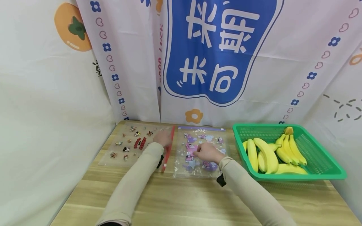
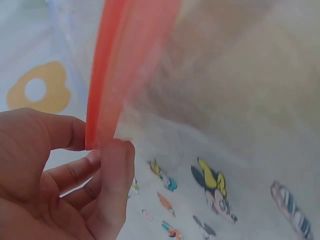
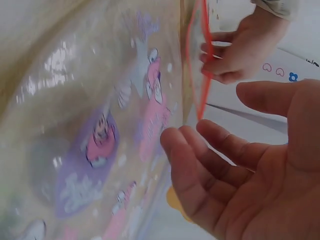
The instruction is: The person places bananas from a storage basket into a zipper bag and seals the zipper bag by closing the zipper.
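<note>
Two clear zip bags lie side by side on the table. The left one, a red-edged zip bag (image 1: 124, 150), has small cartoon prints. My left hand (image 1: 163, 138) is at its red zip strip (image 2: 100, 90); in the left wrist view thumb and forefinger pinch the strip's end. Beside it lies a purple-edged zip bag (image 1: 181, 166) with pink and purple prints. My right hand (image 1: 209, 152) hovers over its middle, fingers loosely bent and nothing between them, as the right wrist view shows with the fingers (image 3: 185, 170) beside the printed plastic.
A green basket (image 1: 333, 169) stands at the right of the wooden table (image 1: 198, 204), holding several yellow bananas (image 1: 266, 155). A printed white curtain (image 1: 135, 78) hangs behind the table, with white cloth on both sides.
</note>
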Demonstrator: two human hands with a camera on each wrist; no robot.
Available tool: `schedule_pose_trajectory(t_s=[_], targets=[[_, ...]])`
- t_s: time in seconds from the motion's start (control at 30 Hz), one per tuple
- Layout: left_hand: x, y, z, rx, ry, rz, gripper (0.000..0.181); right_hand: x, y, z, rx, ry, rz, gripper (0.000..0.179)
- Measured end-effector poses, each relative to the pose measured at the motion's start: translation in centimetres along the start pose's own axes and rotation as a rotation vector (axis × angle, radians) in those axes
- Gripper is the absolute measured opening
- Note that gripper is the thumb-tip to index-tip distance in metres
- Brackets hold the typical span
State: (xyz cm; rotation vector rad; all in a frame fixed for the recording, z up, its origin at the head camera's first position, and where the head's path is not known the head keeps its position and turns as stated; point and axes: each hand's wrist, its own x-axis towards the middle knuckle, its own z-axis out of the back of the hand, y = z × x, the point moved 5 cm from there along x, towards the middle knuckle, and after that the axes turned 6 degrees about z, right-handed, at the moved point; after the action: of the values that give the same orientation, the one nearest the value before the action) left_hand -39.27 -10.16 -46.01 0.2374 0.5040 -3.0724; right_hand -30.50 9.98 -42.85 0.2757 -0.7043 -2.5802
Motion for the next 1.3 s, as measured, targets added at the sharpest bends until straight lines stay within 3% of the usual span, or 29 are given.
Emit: schedule_pose_trajectory(t_s=[0.17, 0.23, 0.4, 0.5, 0.73, 0.87, 0.97, 1.17, 1.3], targets=[[-0.8, 0.4, 2.2, 0.007, -0.116, -0.035, 0.024, 0.7, 0.4, -1.2, 0.066, 0.023, 0.035, 0.022], [-1.0, 0.5, 2.7, -0.039, -0.151, -0.037, 0.033, 0.9, 0.6, -1.6, 0.101, 0.049, 0.048, 0.023], [-1.1, 0.7, 3.0, -0.176, -0.112, -0.032, 0.037, 1.1, 1.0, -2.5, 0.197, 0.091, 0.062, 0.026], [-1.3, 0.5, 3.3, -0.227, -0.121, -0.026, 0.031, 1.3, 1.2, -2.7, 0.248, 0.089, 0.065, 0.039], [-2.1, -0.7, 3.9, -0.317, -0.104, -0.045, 0.033, 1.7, 1.8, -3.3, 0.21, 0.092, 0.075, 0.051], [-2.4, -1.3, 3.8, -0.447, -0.044, -0.013, 0.017, 2.0, 1.8, -3.8, 0.28, 0.097, 0.034, 0.066], [-2.6, -1.7, 3.6, -0.461, -0.029, -0.011, 0.008, 2.1, 2.1, -3.9, 0.36, 0.093, 0.007, 0.072], [-3.1, -2.8, 3.8, -0.467, -0.062, -0.044, 0.01, 2.5, 2.9, -4.3, 0.62, 0.064, 0.0, 0.054], [-3.3, -3.7, 4.0, -0.488, -0.085, -0.069, 0.017, 2.8, 2.9, -4.1, 0.691, 0.016, -0.013, 0.041]])
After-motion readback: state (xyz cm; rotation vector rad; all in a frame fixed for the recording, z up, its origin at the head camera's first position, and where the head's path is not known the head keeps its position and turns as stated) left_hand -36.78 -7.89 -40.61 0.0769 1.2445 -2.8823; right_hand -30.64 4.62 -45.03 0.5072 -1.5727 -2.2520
